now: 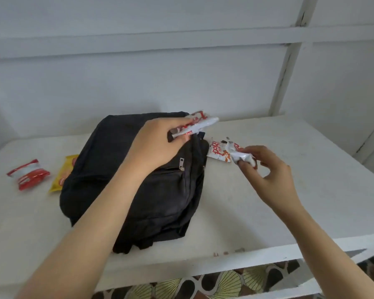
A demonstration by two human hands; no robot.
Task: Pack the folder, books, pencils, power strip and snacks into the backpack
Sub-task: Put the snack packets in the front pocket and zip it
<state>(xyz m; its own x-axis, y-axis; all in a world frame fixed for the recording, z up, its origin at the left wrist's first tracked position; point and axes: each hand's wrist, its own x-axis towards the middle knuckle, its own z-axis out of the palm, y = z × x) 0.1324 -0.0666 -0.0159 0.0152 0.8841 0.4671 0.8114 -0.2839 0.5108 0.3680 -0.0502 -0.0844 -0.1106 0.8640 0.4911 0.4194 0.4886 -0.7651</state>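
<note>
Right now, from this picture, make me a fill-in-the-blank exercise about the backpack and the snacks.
1. The backpack on the white table is ____ in colour.
2. The half-hidden packet at the backpack's left edge is ____.
3. The left hand holds a white and red packet over the backpack; the right hand holds a second packet to the backpack's ____.
Missing words: black; yellow; right.

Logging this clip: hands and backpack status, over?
Left hand grips white-and-red snack packet over black fabric backpack. Right hand pinches second white-and-red packet beside it. Red packet, yellow packet unpacked.
</note>
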